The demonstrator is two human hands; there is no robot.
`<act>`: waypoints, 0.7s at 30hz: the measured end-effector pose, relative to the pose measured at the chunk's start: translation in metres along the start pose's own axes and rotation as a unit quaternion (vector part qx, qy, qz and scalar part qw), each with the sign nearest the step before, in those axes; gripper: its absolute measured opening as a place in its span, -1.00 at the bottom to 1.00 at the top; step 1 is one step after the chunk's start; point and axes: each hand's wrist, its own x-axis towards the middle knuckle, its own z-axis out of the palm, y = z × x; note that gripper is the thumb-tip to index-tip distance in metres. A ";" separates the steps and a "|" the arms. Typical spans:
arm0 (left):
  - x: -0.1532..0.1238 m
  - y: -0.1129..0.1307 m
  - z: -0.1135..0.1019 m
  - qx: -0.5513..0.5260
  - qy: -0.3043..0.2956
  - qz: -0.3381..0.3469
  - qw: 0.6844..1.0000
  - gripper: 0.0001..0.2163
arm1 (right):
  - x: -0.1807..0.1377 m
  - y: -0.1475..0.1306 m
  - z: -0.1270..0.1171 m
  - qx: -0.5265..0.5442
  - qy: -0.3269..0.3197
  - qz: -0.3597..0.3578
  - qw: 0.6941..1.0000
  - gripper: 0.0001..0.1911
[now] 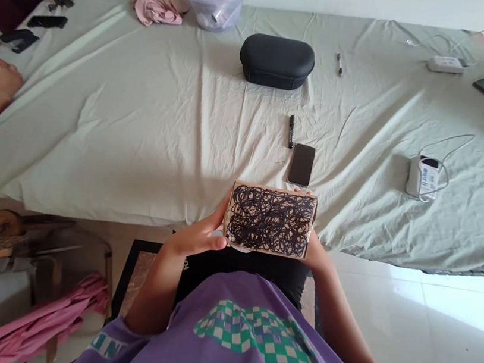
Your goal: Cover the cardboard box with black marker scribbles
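Note:
A cardboard box (270,220), its upper face scribbled over with dense black loops, is held between my two hands above my lap, at the table's front edge. My left hand (205,233) grips its left side, thumb at the lower left corner. On the right side is my right hand (314,249), its fingers mostly hidden behind the box. Just beyond the box, a dark-screened phone (301,164) lies on the cloth, with a black marker (291,131) close by.
A pale green cloth (151,121) covers the table. Farther back are a black case (277,61), a pen (339,64), a plastic bin (216,9) and pink fabric (160,0). A white box with a cable (425,178) lies right. Another person's hand (0,75) rests at the left.

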 end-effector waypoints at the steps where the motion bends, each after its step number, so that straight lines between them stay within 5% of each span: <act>1: -0.002 0.004 0.003 -0.014 0.019 -0.010 1.000 0.13 | 0.001 -0.001 0.001 -0.005 0.002 -0.001 1.000 0.39; 6: 0.003 0.012 0.023 0.027 0.153 -0.056 0.986 -0.08 | 0.005 0.002 0.003 -0.019 0.001 0.014 1.000 0.41; 12: 0.005 0.012 0.027 0.021 0.151 -0.028 0.988 -0.10 | 0.006 0.003 0.003 -0.013 0.004 -0.009 1.000 0.39; 16: 0.007 0.010 0.027 0.059 0.207 -0.029 0.976 -0.21 | 0.011 -0.001 0.001 -0.011 0.016 -0.029 0.999 0.35; 18: 0.010 0.000 0.020 0.062 0.185 0.001 0.981 -0.15 | 0.014 0.000 0.002 -0.004 0.018 -0.037 0.999 0.35; 21: 0.021 -0.027 0.005 0.048 0.122 0.071 0.989 0.23 | 0.018 0.005 0.006 0.012 0.017 -0.030 0.999 0.37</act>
